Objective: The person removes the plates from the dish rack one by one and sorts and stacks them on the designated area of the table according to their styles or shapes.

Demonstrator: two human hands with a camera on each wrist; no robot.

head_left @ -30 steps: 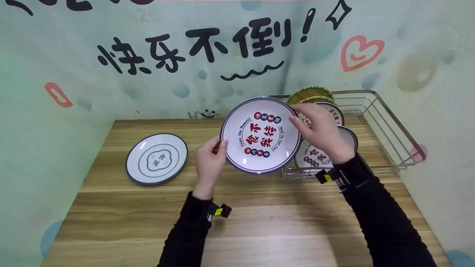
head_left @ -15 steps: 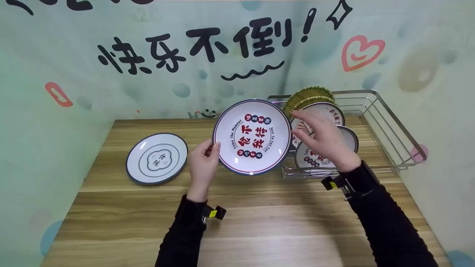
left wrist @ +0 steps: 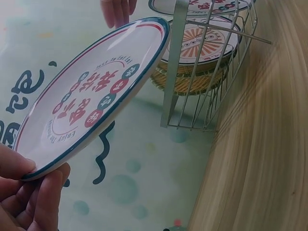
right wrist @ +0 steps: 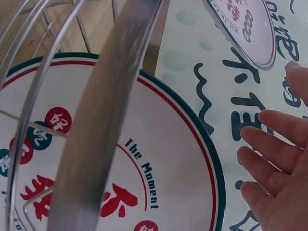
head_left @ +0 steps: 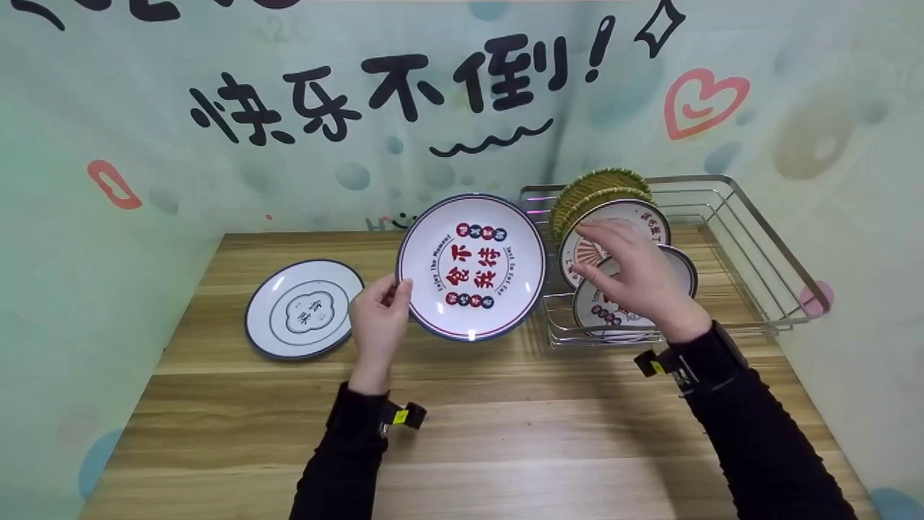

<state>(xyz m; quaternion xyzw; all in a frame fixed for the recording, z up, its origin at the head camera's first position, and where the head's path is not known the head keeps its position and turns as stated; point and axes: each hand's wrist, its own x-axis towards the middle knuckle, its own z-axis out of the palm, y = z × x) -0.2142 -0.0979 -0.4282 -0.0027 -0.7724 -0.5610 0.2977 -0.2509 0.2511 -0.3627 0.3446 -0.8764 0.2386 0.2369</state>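
1. Here the left hand (head_left: 379, 318) pinches the lower-left rim of a white plate with red and blue lettering (head_left: 471, 266), thumb on the face and fingers behind, as the left wrist view also shows.
2. That plate is held up off the wooden tabletop (head_left: 505, 433), tilted so its printed face looks toward the head camera, just left of the wire dish rack (head_left: 758, 238).
3. The right hand (head_left: 635, 278) holds nothing; its fingers are spread and nearly straight, hovering in front of the rack and apart from the held plate.
4. In the right wrist view those loose fingers (right wrist: 274, 163) lie beside the rim of a racked plate with matching print (right wrist: 144, 183), seen through the rack's wires, without clearly touching it.
5. Inside the rack stand two similar printed plates, one at the front (head_left: 606, 310) and one behind it with an orange sunburst pattern (head_left: 635, 217).
6. Behind them sit woven greenish-yellow mats (head_left: 592, 189), on edge.
7. Well to the left, a white plate with a dark rim and a cloud-shaped emblem (head_left: 304, 309) lies flat on the tabletop.
8. Both arms wear black sleeves (head_left: 751, 433), each with a small clip at the wrist.
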